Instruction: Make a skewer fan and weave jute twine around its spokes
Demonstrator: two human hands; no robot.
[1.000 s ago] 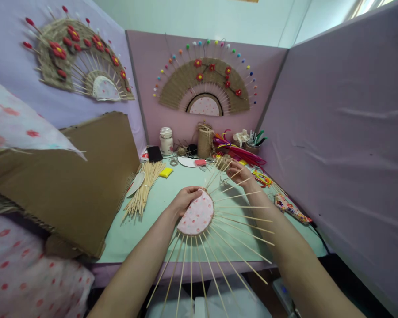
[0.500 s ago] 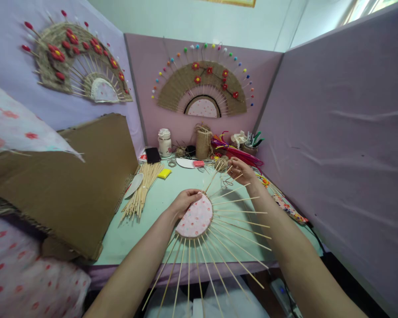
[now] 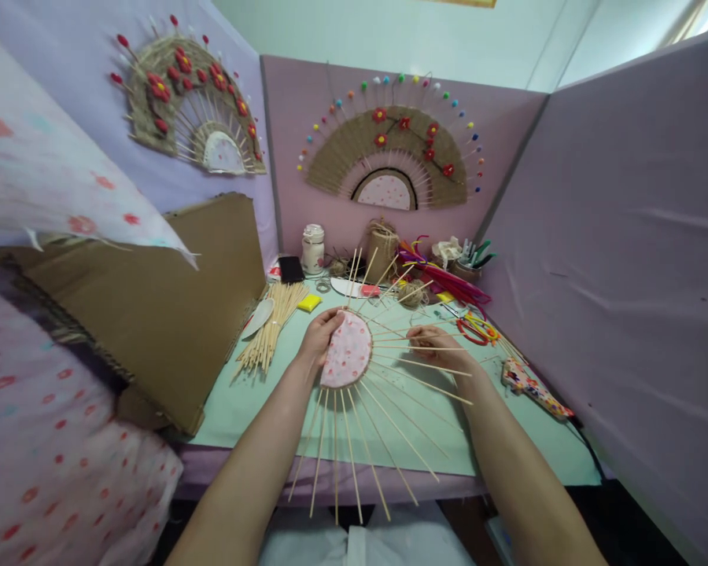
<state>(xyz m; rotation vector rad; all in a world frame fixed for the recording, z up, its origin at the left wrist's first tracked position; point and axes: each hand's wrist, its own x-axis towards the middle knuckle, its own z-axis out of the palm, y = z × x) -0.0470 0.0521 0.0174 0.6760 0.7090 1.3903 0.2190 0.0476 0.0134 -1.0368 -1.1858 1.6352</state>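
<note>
A half-made fan lies tilted over the green table (image 3: 253, 409): a pink dotted half-disc (image 3: 348, 351) with several thin bamboo sticks (image 3: 389, 417) radiating from it. My left hand (image 3: 318, 334) grips the disc's upper left edge, fingers curled round it. Among the sticks on the fan's right side sits my right hand (image 3: 436, 343), its fingers closed in a pinch; a thin strand of twine seems to run from it toward the twine ball (image 3: 413, 295), but it is too fine to be sure.
A bundle of loose sticks (image 3: 268, 330) lies left of the fan beside a leaning cardboard sheet (image 3: 153, 306). At the back stand a white jar (image 3: 313, 248), a twine-wrapped cup (image 3: 382, 245), pipe cleaners and red scissors (image 3: 475, 328). Two finished fans (image 3: 389, 153) hang on the walls.
The fan has been turned and lifted, so its top sticks now point up toward the back. My right hand came down from the far sticks to the fan's right side.
</note>
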